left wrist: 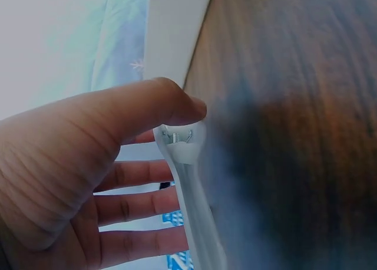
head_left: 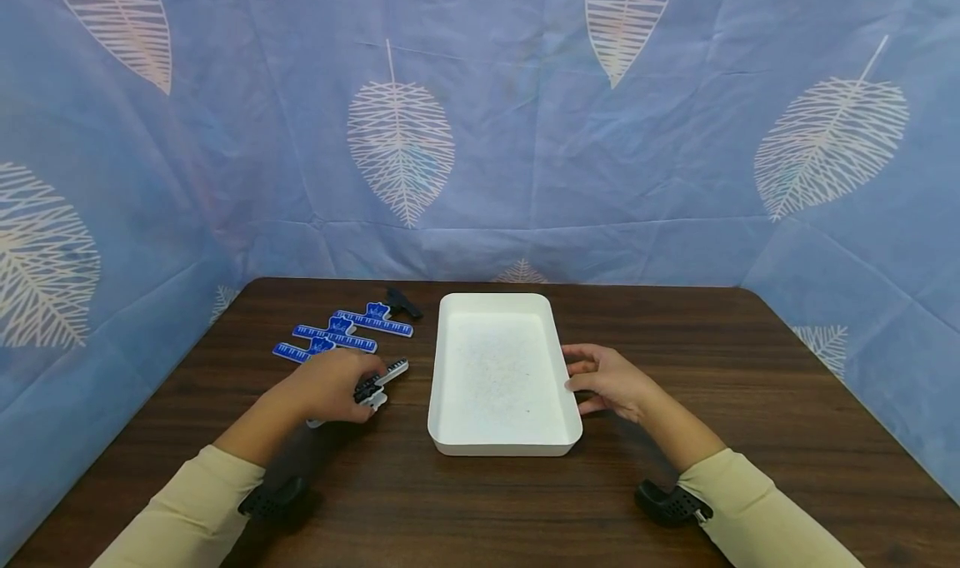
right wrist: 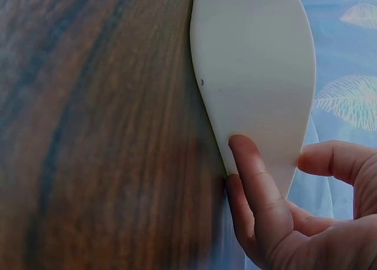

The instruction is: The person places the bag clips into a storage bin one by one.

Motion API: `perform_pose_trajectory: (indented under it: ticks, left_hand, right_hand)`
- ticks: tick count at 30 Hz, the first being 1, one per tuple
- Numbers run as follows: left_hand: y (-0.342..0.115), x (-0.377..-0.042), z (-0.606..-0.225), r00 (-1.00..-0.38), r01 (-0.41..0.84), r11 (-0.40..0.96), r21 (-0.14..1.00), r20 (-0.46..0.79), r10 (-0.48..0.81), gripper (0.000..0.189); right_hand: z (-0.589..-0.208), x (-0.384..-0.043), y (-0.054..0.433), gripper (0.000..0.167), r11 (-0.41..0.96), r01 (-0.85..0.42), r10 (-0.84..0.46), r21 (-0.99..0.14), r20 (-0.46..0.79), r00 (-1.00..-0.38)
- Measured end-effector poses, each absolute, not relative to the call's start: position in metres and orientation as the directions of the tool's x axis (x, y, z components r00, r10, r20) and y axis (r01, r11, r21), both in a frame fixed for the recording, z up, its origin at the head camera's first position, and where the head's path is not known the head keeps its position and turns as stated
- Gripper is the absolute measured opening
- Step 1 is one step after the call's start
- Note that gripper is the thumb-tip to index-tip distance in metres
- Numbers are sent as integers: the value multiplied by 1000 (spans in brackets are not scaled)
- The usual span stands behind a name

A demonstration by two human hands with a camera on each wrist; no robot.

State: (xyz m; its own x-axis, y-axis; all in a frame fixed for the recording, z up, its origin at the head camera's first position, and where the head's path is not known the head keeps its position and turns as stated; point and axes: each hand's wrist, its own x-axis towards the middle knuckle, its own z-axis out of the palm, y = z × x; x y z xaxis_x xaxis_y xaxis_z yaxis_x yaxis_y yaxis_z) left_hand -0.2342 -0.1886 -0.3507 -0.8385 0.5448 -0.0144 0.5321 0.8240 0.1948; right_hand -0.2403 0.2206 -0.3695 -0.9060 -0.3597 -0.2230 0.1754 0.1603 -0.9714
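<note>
My left hand [head_left: 333, 382] pinches a clip with a black-and-white piano-key bar [head_left: 393, 371], left of the white tray [head_left: 442, 443]. In the left wrist view the thumb presses the white clip [left wrist: 184, 155] near its metal spring, with the fingers on its other side. Part of the clip's bar is hidden under the hand in the head view. My right hand [head_left: 609, 381] touches the tray's right side with spread fingers. In the right wrist view, fingertips rest against the tray's outer wall [right wrist: 253, 75] and at its edge.
Three blue piano-key clips lie in a staggered row beyond my left hand: a far one [head_left: 375, 321], a middle one [head_left: 337, 333] and a near one [head_left: 296, 351]. Behind them is a black clip [head_left: 403, 303]. A blue leaf-print cloth [head_left: 480, 151] hangs around the dark wooden table [head_left: 750, 368].
</note>
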Motion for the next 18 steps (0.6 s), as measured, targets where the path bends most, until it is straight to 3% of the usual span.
perform_pose_trajectory:
  ticks: [18]
  left_hand:
    - [-172,-238,-325,-818,572,803,168,50,572,45]
  right_hand:
    - [-370,-239,221,72,164,170,-357,-972,-220,-908]
